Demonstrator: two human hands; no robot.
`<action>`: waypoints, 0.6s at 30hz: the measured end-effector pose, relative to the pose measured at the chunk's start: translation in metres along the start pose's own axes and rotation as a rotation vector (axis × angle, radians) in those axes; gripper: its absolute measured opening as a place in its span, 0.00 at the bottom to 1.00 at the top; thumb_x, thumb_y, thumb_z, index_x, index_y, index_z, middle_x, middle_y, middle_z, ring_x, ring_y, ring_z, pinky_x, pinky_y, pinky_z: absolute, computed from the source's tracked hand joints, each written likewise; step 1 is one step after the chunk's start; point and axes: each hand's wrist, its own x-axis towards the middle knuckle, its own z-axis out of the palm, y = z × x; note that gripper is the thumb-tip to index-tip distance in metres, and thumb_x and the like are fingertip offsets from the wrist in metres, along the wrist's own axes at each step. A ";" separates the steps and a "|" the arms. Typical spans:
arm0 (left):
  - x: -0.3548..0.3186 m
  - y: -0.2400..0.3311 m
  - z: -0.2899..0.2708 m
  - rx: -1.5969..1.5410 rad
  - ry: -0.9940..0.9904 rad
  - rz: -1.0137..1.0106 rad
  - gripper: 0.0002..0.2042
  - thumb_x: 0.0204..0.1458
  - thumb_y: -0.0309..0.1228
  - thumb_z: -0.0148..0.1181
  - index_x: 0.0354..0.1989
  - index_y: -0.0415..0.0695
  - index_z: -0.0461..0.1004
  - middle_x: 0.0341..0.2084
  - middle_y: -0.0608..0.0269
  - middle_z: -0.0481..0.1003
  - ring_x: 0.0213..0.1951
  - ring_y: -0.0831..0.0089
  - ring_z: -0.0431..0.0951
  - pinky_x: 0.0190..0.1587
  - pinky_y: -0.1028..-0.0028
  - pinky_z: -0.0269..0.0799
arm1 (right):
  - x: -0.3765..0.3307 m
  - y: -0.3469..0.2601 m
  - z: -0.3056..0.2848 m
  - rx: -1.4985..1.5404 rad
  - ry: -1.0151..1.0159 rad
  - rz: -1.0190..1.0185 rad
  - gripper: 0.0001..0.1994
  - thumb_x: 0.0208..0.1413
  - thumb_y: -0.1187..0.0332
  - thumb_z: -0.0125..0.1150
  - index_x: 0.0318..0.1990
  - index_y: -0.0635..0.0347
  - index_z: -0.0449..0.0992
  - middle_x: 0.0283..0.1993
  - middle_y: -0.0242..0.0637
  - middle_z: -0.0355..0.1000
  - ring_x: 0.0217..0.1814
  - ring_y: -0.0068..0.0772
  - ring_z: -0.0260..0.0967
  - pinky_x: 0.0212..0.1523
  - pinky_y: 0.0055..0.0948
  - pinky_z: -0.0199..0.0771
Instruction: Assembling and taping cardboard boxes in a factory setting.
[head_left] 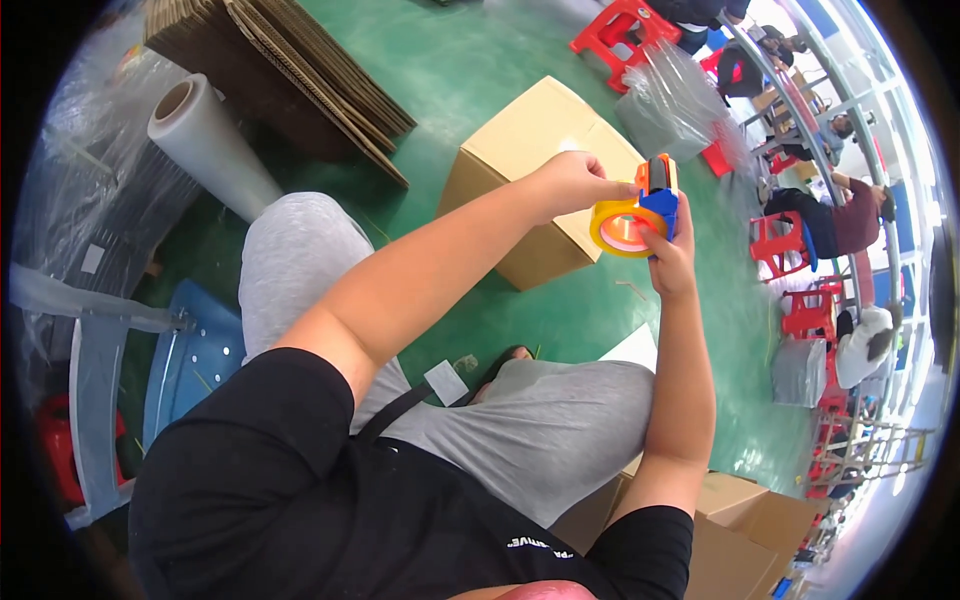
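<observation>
My right hand (677,255) grips a hand-held tape dispenser, its thumb over the roll's core. The tape dispenser (657,204) is blue and orange, with a wide yellow tape roll (602,228) on it. My left hand (568,187) reaches across to the dispenser's near side, thumb stretched to its orange edge and fingers curled in. Anything pinched between those fingers is too small to make out. Below both hands stands a closed brown carton (540,120) on the green floor. My left forearm and hand hide part of its top.
Flattened cardboard sheets (300,75) lean at upper left, beside a roll of clear stretch film (218,150). A blue plastic seat (195,350) is at my left. An open carton (745,530) stands lower right. Red stools (625,40), plastic-wrapped goods (672,105) and seated people line the right side.
</observation>
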 end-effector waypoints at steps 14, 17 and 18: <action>-0.012 0.034 0.009 0.081 0.154 0.230 0.21 0.42 0.42 0.72 0.31 0.38 0.70 0.26 0.62 0.71 0.30 0.76 0.71 0.32 0.75 0.70 | 0.003 -0.015 -0.007 0.157 0.024 -0.069 0.35 0.42 0.86 0.56 0.63 0.62 0.58 0.55 0.38 0.67 0.58 0.35 0.66 0.60 0.33 0.67; -0.005 0.020 0.002 0.157 0.207 0.258 0.18 0.41 0.40 0.71 0.28 0.38 0.73 0.21 0.63 0.73 0.26 0.77 0.73 0.30 0.73 0.70 | 0.007 -0.008 0.000 -0.133 0.027 -0.169 0.33 0.43 0.77 0.63 0.61 0.63 0.61 0.56 0.37 0.67 0.60 0.33 0.65 0.61 0.33 0.64; 0.001 0.008 0.004 0.139 0.194 0.254 0.16 0.41 0.40 0.69 0.28 0.39 0.75 0.22 0.62 0.75 0.27 0.77 0.74 0.31 0.72 0.71 | 0.007 -0.009 0.004 -0.187 -0.026 -0.250 0.33 0.43 0.73 0.65 0.60 0.64 0.62 0.56 0.37 0.67 0.60 0.33 0.65 0.62 0.33 0.63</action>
